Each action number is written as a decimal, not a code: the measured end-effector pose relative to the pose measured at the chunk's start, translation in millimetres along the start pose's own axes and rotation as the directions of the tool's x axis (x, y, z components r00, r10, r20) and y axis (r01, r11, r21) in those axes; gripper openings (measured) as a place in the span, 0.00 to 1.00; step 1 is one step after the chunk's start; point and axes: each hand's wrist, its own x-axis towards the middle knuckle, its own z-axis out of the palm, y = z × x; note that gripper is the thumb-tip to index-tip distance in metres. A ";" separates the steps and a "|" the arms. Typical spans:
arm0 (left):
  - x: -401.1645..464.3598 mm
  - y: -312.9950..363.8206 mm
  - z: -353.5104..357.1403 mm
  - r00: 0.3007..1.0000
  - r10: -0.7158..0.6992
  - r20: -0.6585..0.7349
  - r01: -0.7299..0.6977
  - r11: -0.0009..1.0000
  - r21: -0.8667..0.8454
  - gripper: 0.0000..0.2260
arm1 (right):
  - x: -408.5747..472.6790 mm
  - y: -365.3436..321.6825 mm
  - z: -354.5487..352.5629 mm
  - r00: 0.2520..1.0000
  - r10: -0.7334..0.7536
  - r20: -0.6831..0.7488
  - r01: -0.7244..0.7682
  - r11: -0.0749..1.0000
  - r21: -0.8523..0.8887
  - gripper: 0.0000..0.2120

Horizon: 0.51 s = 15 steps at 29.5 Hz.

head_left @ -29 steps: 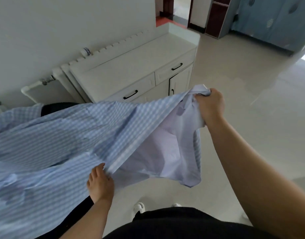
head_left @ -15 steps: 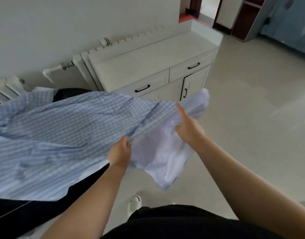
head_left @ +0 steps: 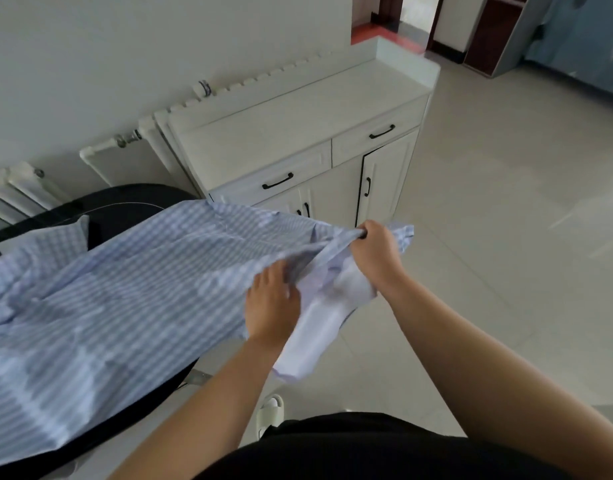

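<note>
The two hands, which a second ago stand well apart with the cloth stretched between them, are now close together at the right end of the shirt (head_left: 132,299). The right hand (head_left: 377,252) no longer holds the far corner out wide; it has come in toward the body and its fingers are curled tight round a gathered bunch of the fabric, with a small flap sticking out past the knuckles. Half a second ago those fingers lie straight against the cloth, so the grip is new. The left hand (head_left: 272,306) has travelled up from the lower edge to just beside the right wrist. It is smeared by motion, its back faces the camera and its fingertips vanish into the fold, so I cannot tell whether they pinch the cloth or only push into it. The shirt itself lies mostly spread over the dark surface (head_left: 132,206) on the left, while its right end is lifted off that surface and hangs in a pale, crumpled loop below the hands, above the floor (head_left: 506,237) and a slipper (head_left: 270,410). Behind stand the white cabinet (head_left: 298,133) and the radiator (head_left: 17,192). I judge that the stretching-out is over and the hands are regrouping on one part, probably a sleeve or side seam, to straighten or turn it; the hanging loop is slack and could slip.
</note>
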 end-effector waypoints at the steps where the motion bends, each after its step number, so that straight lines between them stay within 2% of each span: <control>1: -4.0 -11.4 2.3 0.990 -0.142 0.002 0.142 0.990 -0.008 0.21 | 4.0 -3.3 -1.8 1.000 0.015 -0.022 -0.015 1.000 0.020 0.07; 3: -8.9 -32.2 2.8 0.939 -0.342 0.015 0.342 0.940 -0.002 0.30 | 9.6 -9.8 -6.5 0.998 0.029 -0.051 -0.027 0.999 0.035 0.10; 5: -10.2 -48.9 -0.8 0.924 -0.383 0.002 0.382 0.924 0.030 0.35 | 14.1 -15.6 -10.7 0.998 0.014 -0.068 -0.011 0.998 0.056 0.11; 6: -8.7 -55.7 -3.6 0.930 -0.367 -0.010 0.367 0.930 0.037 0.31 | 15.9 -18.2 -13.0 0.997 -0.001 -0.072 0.006 0.998 0.069 0.11; 8: -0.6 -66.4 -11.0 0.948 -0.319 -0.017 0.319 0.948 0.017 0.14 | 20.3 -21.2 -18.2 0.997 -0.033 -0.068 0.039 0.996 0.084 0.08; 9: 4.6 -69.1 -14.4 0.953 -0.304 -0.011 0.304 0.953 0.006 0.09 | 23.9 -20.6 -21.3 0.997 -0.040 -0.061 0.045 0.995 0.092 0.06; 11: 15.1 -65.6 -22.6 0.966 -0.258 -0.007 0.258 0.965 -0.040 0.14 | 31.0 -15.5 -29.3 0.999 -0.036 -0.036 0.040 0.991 0.126 0.05; 13: 27.3 -47.3 -34.4 0.983 -0.184 -0.024 0.180 0.975 -0.128 0.18 | 34.1 -5.2 -36.5 1.000 0.012 0.000 -0.011 0.981 0.193 0.11; 15: 39.7 -20.9 -43.1 0.998 -0.057 -0.026 0.051 0.982 -0.181 0.19 | 28.8 7.8 -39.1 0.996 0.085 0.014 -0.085 0.951 0.298 0.19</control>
